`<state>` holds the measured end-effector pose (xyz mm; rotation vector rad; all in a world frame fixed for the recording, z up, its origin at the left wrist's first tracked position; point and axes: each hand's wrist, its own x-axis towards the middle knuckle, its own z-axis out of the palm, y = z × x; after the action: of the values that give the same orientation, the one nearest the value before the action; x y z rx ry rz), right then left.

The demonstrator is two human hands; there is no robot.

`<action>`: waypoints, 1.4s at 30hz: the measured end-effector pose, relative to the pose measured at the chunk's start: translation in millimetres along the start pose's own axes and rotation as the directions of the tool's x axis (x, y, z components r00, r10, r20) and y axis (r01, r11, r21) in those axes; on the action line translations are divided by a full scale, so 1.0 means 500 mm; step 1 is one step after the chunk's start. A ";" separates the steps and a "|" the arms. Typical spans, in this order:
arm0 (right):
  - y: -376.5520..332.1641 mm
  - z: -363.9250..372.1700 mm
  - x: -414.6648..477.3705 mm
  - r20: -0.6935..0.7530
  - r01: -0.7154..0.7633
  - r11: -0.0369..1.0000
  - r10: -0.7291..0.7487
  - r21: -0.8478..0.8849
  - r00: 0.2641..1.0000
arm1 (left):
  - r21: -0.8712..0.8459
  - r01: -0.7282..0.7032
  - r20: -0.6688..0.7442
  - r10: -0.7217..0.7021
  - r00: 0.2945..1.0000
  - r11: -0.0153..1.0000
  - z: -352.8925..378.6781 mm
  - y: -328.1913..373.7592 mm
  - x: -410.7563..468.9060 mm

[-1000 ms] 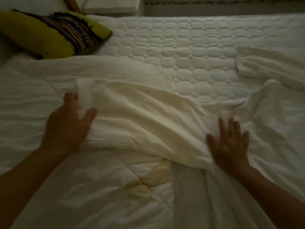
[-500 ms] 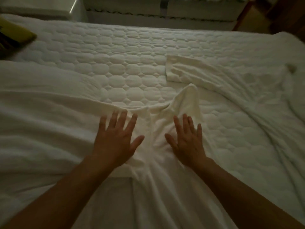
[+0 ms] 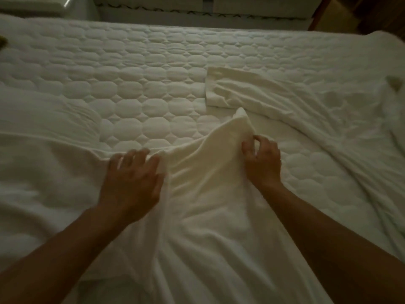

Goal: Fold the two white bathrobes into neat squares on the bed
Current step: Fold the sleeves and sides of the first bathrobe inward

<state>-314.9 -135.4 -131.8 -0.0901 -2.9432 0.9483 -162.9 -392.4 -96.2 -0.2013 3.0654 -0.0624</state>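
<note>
A white bathrobe (image 3: 208, 194) lies spread in front of me on the quilted bed (image 3: 131, 88). Its far edge rises in a peak at the middle. My right hand (image 3: 262, 162) pinches that raised edge from the right side. My left hand (image 3: 131, 178) rests on the robe's left part, fingers curled over a fold at the far edge. A second white bathrobe (image 3: 295, 102) lies crumpled across the right of the bed, one sleeve end pointing left toward the middle.
A white duvet (image 3: 43, 132) covers the bed's left side. A sliver of a yellow cushion (image 3: 2, 41) shows at the far left edge. Beyond the bed stand white furniture (image 3: 153, 5) and dark wood (image 3: 361, 12) at the top right.
Both hands lay flat and open on the robe before. Now my right hand has closed on the raised edge and my left fingers have curled over the fold. The view shifted slightly right.
</note>
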 end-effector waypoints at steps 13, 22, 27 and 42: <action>-0.059 -0.062 0.246 0.577 0.657 0.515 -0.333 -0.552 0.746 | -0.542 -0.046 -0.267 -0.120 0.956 0.839 0.124 0.116 0.206; -0.133 -0.047 0.270 0.437 0.589 0.397 -0.412 -0.704 0.800 | -0.704 -0.046 -0.337 -0.276 0.900 0.709 0.154 0.104 0.217; -0.097 -0.003 0.212 -0.003 0.273 0.938 -0.280 -0.213 0.960 | -0.810 0.132 -0.096 -0.352 0.931 0.571 0.135 0.097 0.240; -0.016 0.081 0.092 0.469 0.452 0.822 -0.265 -0.348 0.842 | -0.358 0.152 -0.296 -0.267 0.917 0.921 0.072 0.068 0.215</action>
<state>-363.5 -162.3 -158.6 0.7251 -3.2949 0.2368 -271.2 -374.1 -140.5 -0.6058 3.3615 0.4574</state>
